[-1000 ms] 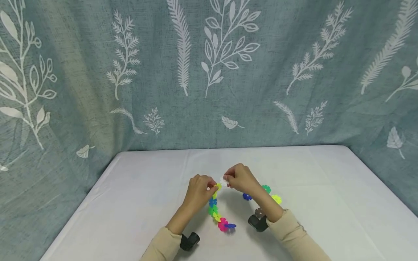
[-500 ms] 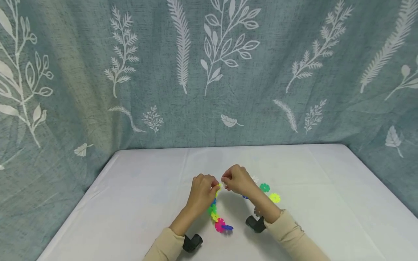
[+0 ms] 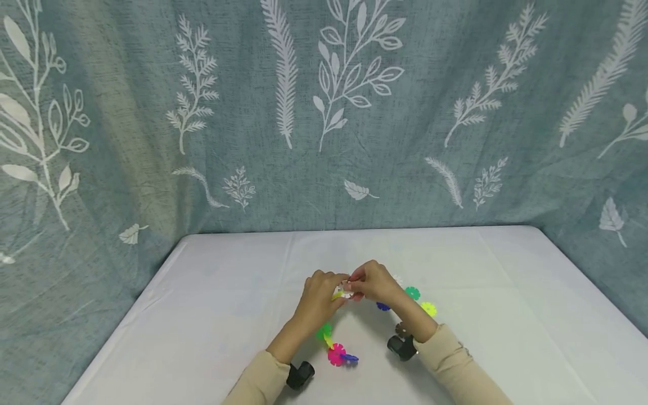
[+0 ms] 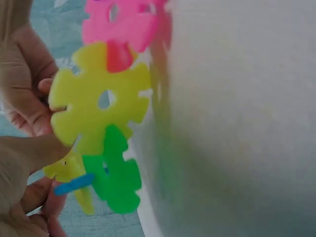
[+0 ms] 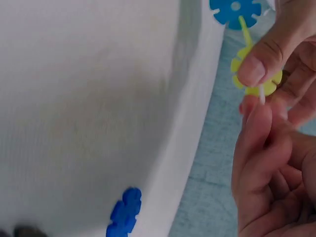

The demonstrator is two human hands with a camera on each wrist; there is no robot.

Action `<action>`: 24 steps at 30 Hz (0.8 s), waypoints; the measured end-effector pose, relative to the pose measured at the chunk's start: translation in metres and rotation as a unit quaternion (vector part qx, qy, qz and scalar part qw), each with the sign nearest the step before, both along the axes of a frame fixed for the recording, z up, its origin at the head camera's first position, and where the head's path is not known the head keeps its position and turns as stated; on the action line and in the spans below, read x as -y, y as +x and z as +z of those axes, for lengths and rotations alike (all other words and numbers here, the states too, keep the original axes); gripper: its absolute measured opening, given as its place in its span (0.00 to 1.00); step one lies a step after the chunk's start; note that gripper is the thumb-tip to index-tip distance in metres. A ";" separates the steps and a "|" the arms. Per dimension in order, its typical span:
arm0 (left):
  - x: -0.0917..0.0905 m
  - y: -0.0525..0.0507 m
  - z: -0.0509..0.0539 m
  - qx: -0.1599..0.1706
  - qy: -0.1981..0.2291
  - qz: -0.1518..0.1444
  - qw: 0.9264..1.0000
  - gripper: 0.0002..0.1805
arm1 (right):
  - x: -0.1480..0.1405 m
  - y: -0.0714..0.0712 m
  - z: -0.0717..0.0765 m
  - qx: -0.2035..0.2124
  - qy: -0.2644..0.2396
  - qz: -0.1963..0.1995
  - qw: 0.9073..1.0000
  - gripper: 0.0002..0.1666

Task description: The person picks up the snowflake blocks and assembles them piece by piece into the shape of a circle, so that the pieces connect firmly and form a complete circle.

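Note:
My left hand (image 3: 316,298) pinches the yellow notched flower disc (image 5: 269,89) at the upper end of a linked chain. My right hand (image 3: 374,283) pinches a white flower disc (image 5: 262,94), seen edge-on against the yellow rim; how deep their slots engage is hidden by fingers. Down the chain come a blue disc (image 5: 236,7), a green disc (image 4: 118,177), another yellow disc (image 4: 84,98), a pink disc (image 3: 336,355) and a dark blue disc (image 3: 349,358) at the lower end. Both hands meet above the table, and the left one covers the chain's middle in the head view.
Loose discs lie right of the chain on the white tablecloth (image 3: 212,315): white (image 3: 398,280), green (image 3: 412,293), yellow (image 3: 429,309), blue (image 3: 383,306) and dark brown (image 3: 401,330), partly behind the right forearm. Black wrist devices (image 3: 300,375) sit below both wrists. A patterned curtain (image 3: 283,185) hangs behind.
The hands have come together, bringing the white disc against the chain's yellow end disc. My left hand has shifted right and turned, and the chain's lower end has swung slightly left.

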State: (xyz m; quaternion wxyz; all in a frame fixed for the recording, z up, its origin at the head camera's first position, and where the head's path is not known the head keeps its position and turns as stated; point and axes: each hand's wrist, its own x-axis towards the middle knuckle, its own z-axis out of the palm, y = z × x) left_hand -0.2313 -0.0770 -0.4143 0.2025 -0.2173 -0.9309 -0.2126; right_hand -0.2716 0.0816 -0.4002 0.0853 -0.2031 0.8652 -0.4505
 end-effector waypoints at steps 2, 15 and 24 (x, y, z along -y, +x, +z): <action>-0.002 -0.001 -0.001 0.000 -0.004 -0.003 1.000 0.19 | -0.007 0.001 0.001 -0.019 0.016 -0.001 1.000 0.09; -0.002 -0.003 -0.002 -0.048 -0.005 0.021 0.999 0.18 | -0.033 0.017 -0.007 -0.054 0.270 -0.009 0.961 0.14; -0.002 0.001 -0.003 -0.051 -0.006 0.019 0.998 0.19 | -0.037 0.018 -0.011 -0.054 0.264 -0.047 0.962 0.15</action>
